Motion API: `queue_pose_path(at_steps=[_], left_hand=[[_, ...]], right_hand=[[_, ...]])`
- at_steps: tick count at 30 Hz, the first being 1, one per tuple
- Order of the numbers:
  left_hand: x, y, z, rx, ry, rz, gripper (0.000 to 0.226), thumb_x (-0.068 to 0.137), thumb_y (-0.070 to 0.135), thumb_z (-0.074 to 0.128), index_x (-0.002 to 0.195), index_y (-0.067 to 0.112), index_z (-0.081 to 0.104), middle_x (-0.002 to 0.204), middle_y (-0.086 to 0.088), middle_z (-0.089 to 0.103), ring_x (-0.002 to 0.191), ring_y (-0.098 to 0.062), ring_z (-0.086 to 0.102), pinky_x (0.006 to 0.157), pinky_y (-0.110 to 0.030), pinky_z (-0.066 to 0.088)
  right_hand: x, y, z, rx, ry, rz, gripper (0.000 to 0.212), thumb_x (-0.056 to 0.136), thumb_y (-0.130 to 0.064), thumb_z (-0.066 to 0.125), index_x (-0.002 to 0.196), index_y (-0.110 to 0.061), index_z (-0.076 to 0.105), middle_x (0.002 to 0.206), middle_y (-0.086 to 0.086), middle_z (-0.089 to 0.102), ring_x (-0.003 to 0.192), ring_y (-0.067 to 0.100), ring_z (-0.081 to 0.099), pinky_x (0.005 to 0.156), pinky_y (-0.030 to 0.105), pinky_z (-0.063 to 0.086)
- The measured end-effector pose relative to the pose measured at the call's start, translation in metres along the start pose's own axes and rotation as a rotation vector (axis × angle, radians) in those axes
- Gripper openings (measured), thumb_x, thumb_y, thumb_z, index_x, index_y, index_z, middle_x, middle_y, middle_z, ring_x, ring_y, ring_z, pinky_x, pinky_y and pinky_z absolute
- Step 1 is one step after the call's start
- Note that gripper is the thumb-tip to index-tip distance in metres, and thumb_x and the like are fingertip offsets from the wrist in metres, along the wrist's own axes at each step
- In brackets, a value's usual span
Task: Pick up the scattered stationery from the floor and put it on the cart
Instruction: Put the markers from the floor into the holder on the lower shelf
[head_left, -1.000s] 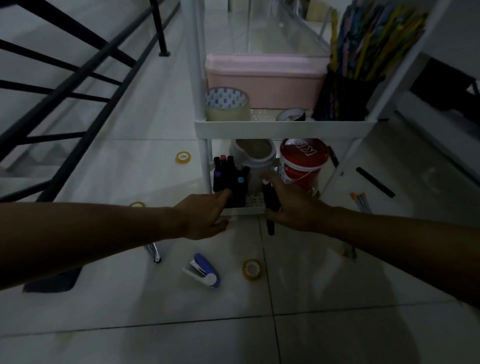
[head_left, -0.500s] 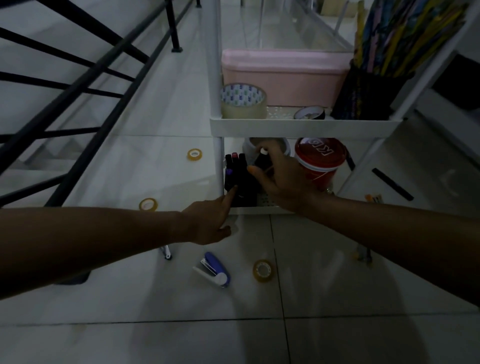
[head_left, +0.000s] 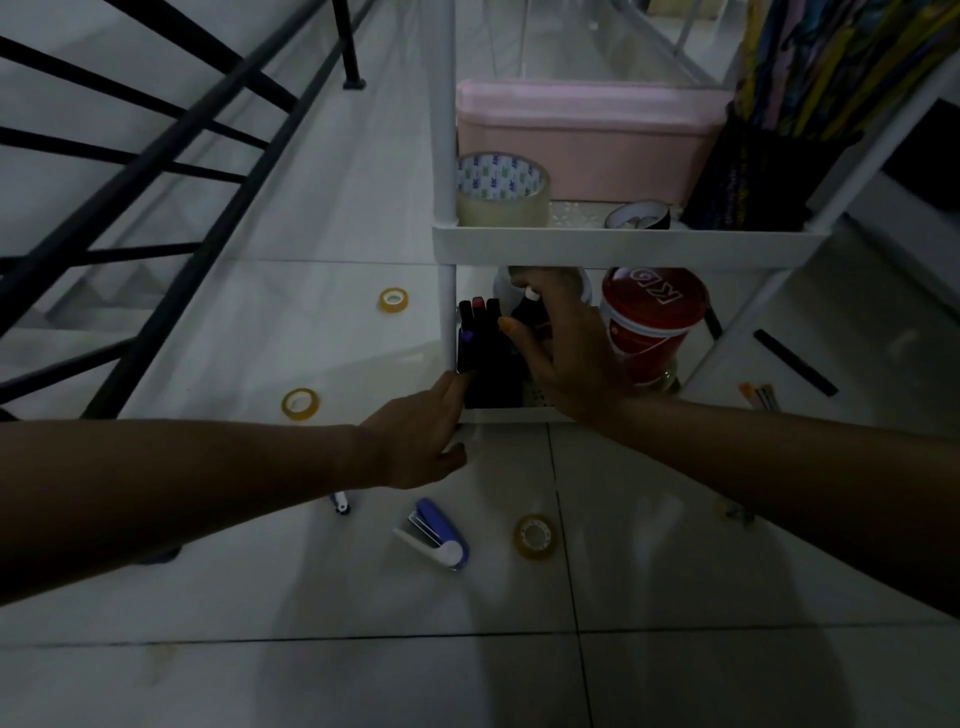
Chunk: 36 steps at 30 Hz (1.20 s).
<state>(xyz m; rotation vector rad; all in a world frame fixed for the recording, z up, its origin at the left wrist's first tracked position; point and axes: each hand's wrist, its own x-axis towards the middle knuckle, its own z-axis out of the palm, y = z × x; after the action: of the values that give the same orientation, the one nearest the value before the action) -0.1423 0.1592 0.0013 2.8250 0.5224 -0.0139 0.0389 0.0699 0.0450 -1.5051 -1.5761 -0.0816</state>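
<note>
A white cart (head_left: 623, 248) stands ahead. On its lower shelf (head_left: 519, 414) is a black holder of dark markers (head_left: 480, 338). My right hand (head_left: 569, 358) reaches into that shelf, shut on a black marker (head_left: 530, 307) with a pale tip, right beside the holder. My left hand (head_left: 415, 439) is open, with its fingertips touching the holder's lower left corner at the shelf's edge. On the floor lie a blue and white stapler (head_left: 434, 535), three small tape rolls (head_left: 534, 537) (head_left: 300, 403) (head_left: 393, 300) and a pen (head_left: 340, 503), partly hidden by my left arm.
A red bucket (head_left: 652, 317) fills the lower shelf's right side. The upper shelf holds a pink box (head_left: 587, 140), a big tape roll (head_left: 501, 189) and a pen cup (head_left: 763, 176). Right of the cart lie a black strip (head_left: 795, 362) and pencils (head_left: 758, 396). A black railing (head_left: 156, 156) runs along the left.
My right hand has carried the black marker from the shelf's front edge up into the lower shelf, next to the holder. My left hand stays at the holder's corner.
</note>
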Motion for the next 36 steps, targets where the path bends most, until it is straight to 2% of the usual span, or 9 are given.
queue_pose_path(at_steps=[2, 6, 10, 15, 21, 23, 27, 32, 36], left_hand=[[0.000, -0.002, 0.000, 0.002, -0.011, 0.012, 0.091, 0.089, 0.039, 0.058, 0.151, 0.005, 0.002, 0.146, -0.012, 0.028, 0.104, -0.028, 0.057, 0.084, -0.035, 0.051], [-0.001, -0.003, -0.001, 0.009, -0.027, 0.008, 0.094, 0.089, 0.041, 0.059, 0.152, 0.007, -0.002, 0.147, -0.012, 0.026, 0.106, -0.027, 0.056, 0.085, -0.031, 0.049], [-0.002, -0.003, 0.000, 0.004, -0.024, 0.015, 0.096, 0.088, 0.040, 0.061, 0.152, 0.009, -0.003, 0.145, -0.011, 0.027, 0.101, -0.025, 0.057, 0.080, -0.027, 0.048], [-0.002, 0.000, -0.002, 0.004, -0.045, 0.017, 0.096, 0.088, 0.040, 0.062, 0.152, 0.010, -0.003, 0.142, -0.010, 0.029, 0.091, -0.022, 0.058, 0.078, -0.032, 0.053], [-0.004, 0.003, -0.004, 0.030, 0.032, 0.066, 0.067, 0.088, 0.038, 0.058, 0.139, 0.008, 0.027, 0.128, -0.008, 0.039, 0.078, -0.022, 0.055, 0.066, -0.036, 0.052], [-0.004, 0.005, -0.004, 0.024, 0.031, 0.109, 0.064, 0.088, 0.037, 0.059, 0.139, 0.010, 0.030, 0.132, -0.006, 0.038, 0.075, -0.020, 0.056, 0.065, -0.034, 0.051], [-0.002, 0.014, 0.000, 0.060, -0.023, 0.281, 0.053, 0.091, 0.035, 0.055, 0.137, 0.014, 0.038, 0.134, -0.002, 0.040, 0.080, -0.017, 0.056, 0.065, -0.026, 0.043], [0.009, 0.041, 0.009, 0.148, -0.122, 0.390, 0.044, 0.092, 0.035, 0.050, 0.130, 0.015, 0.042, 0.127, -0.003, 0.044, 0.099, -0.022, 0.055, 0.074, -0.033, 0.046], [0.031, 0.074, 0.017, 0.174, -0.176, 0.437, 0.043, 0.093, 0.036, 0.049, 0.129, 0.016, 0.040, 0.127, -0.005, 0.043, 0.103, -0.023, 0.051, 0.076, -0.032, 0.041]], right_hand=[[-0.001, 0.001, 0.004, -0.056, -0.037, 0.027, 0.032, 0.095, -0.013, 0.058, 0.123, 0.002, 0.054, 0.113, 0.016, 0.060, 0.099, 0.009, 0.050, 0.087, 0.016, 0.043], [-0.003, 0.008, 0.014, -0.264, -0.145, 0.043, 0.034, 0.098, -0.020, 0.051, 0.129, -0.005, 0.057, 0.111, 0.015, 0.059, 0.103, 0.026, 0.052, 0.087, 0.036, 0.044], [-0.006, 0.015, 0.024, -0.326, -0.230, 0.100, 0.040, 0.096, -0.026, 0.054, 0.134, -0.016, 0.052, 0.123, 0.012, 0.058, 0.112, 0.026, 0.048, 0.093, 0.036, 0.040], [-0.009, 0.017, 0.027, -0.382, -0.194, 0.091, 0.019, 0.088, -0.032, 0.063, 0.101, -0.020, 0.059, 0.094, 0.004, 0.062, 0.095, 0.021, 0.050, 0.076, 0.035, 0.044], [-0.014, 0.010, 0.020, -0.480, -0.218, 0.025, 0.040, 0.083, -0.040, 0.067, 0.114, -0.016, 0.063, 0.111, 0.006, 0.061, 0.108, 0.027, 0.048, 0.087, 0.036, 0.041], [-0.017, 0.005, 0.014, -0.493, -0.213, 0.020, 0.046, 0.080, -0.041, 0.070, 0.116, -0.014, 0.061, 0.114, 0.010, 0.059, 0.106, 0.029, 0.049, 0.086, 0.035, 0.041], [-0.033, -0.004, -0.006, -0.465, -0.222, -0.030, 0.033, 0.082, -0.031, 0.070, 0.105, -0.009, 0.063, 0.103, 0.012, 0.057, 0.095, 0.027, 0.051, 0.079, 0.033, 0.041], [-0.065, 0.002, -0.043, -0.563, -0.528, -0.170, 0.024, 0.091, -0.027, 0.055, 0.088, -0.006, 0.066, 0.089, 0.012, 0.059, 0.084, 0.026, 0.053, 0.072, 0.038, 0.043], [-0.087, 0.017, -0.078, -0.582, -0.827, 0.008, 0.022, 0.094, -0.026, 0.053, 0.096, -0.007, 0.064, 0.097, 0.013, 0.058, 0.088, 0.027, 0.054, 0.072, 0.038, 0.044]])
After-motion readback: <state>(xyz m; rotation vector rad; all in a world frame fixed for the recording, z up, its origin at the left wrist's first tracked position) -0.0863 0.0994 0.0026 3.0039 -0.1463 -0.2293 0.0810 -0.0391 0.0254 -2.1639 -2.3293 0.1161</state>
